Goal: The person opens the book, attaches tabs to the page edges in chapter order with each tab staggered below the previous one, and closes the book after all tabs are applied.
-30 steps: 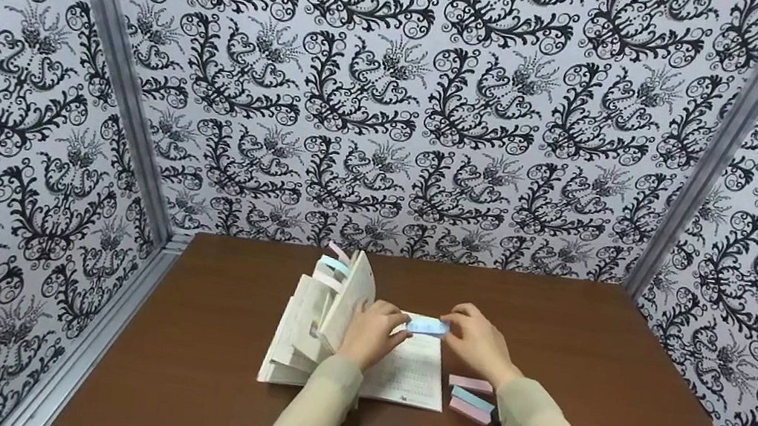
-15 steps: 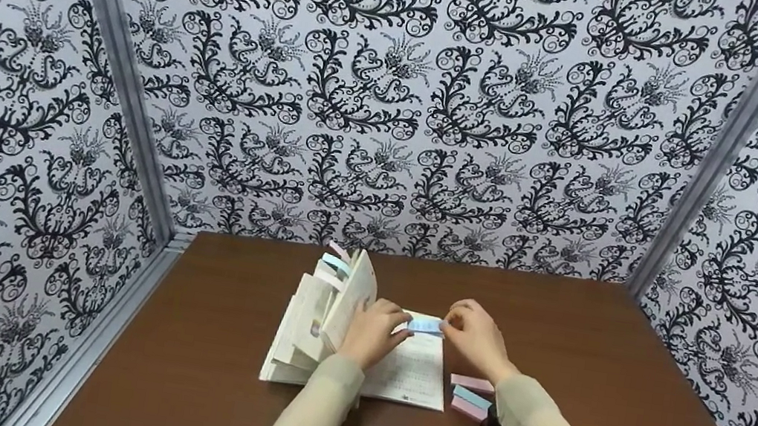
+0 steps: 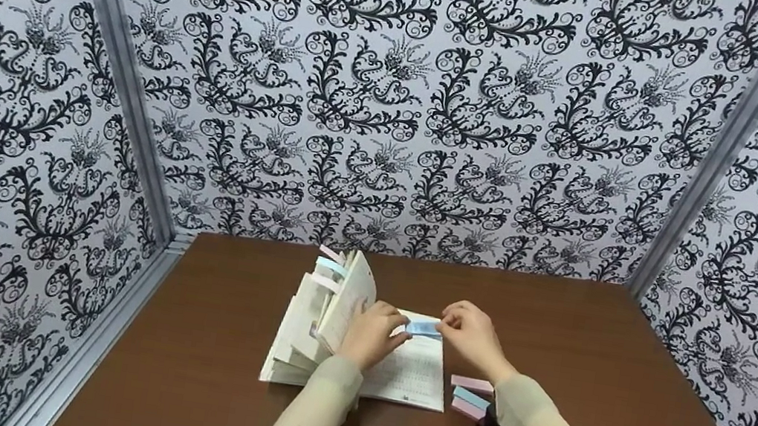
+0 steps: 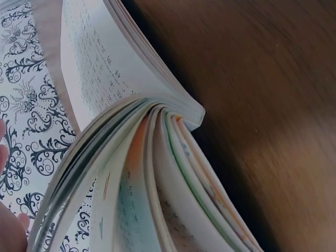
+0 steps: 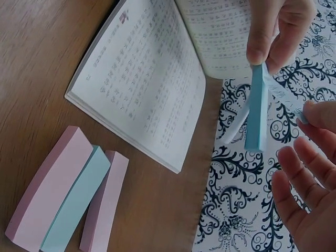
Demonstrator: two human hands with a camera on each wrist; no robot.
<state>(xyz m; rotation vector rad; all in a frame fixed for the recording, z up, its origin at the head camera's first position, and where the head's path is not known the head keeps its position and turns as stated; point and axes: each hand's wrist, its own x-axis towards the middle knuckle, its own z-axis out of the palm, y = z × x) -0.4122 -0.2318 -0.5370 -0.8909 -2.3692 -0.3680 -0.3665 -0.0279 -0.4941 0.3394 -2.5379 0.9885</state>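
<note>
My left hand (image 3: 372, 334) pinches one end of a light-blue sticky note pad (image 5: 255, 113) above the open book (image 3: 411, 376). Between the thumb and finger of my right hand (image 5: 310, 173) is the end of a thin, pale top sheet (image 5: 286, 97), lifted at an angle from the pad; its other fingers are spread. Printed text covers the book's right page, while its left pages (image 4: 142, 194) stand up fanned, partly behind my left hand. Pink and blue sticky tabs (image 3: 331, 264) stick out from their top edge.
Two pink sticky note pads (image 5: 52, 181) and a blue one (image 5: 79, 202) lie side by side on the brown table (image 3: 206, 413), right of the book. Beside them, by the right sleeve, is a small black object (image 3: 489, 425). Patterned walls (image 3: 396, 95) enclose the table's back and sides.
My right hand has drawn slightly left, its fingers more bunched at the end of the blue pad. The left hand stays nearly still. The book's standing pages have shifted slightly.
</note>
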